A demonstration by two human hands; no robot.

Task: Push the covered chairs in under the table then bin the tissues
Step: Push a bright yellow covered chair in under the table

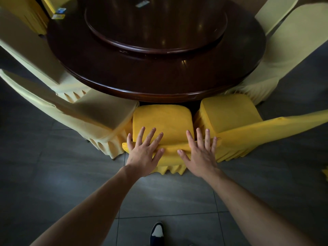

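A bright yellow covered chair stands straight ahead of me, its seat front just at the edge of the round dark wooden table. My left hand and my right hand lie flat with spread fingers on the top of its backrest, side by side. A second bright yellow covered chair is close on the right, a pale yellow one close on the left. Small tissue packets lie on the table's far left edge, and another packet rests on the turntable.
A raised dark turntable fills the table's middle. More pale covered chairs stand at the left and right. Grey floor tiles spread below me, with my shoe at the bottom.
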